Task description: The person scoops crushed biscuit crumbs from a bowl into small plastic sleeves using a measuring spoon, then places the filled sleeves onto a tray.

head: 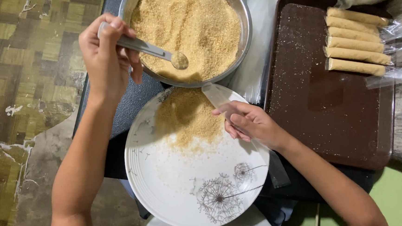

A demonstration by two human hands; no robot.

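Observation:
My left hand (106, 56) grips a metal spoon (144, 47) by its handle; the spoon's bowl carries a heap of brown sugar and hovers over the steel bowl (246, 22) full of the same sugar. My right hand (251, 123) pinches a long, narrow clear plastic bag (216, 95), its open mouth pointing up toward the spoon. Below both hands lies a white plate (177, 190) with a dandelion print and a spill of brown sugar (189, 121) on its upper half.
A dark brown tray (323, 97) to the right carries several filled sugar tubes (356, 42) stacked at its far corner, with clear plastic beside them. A dark cloth lies under the bowl and plate. Patterned floor shows at left.

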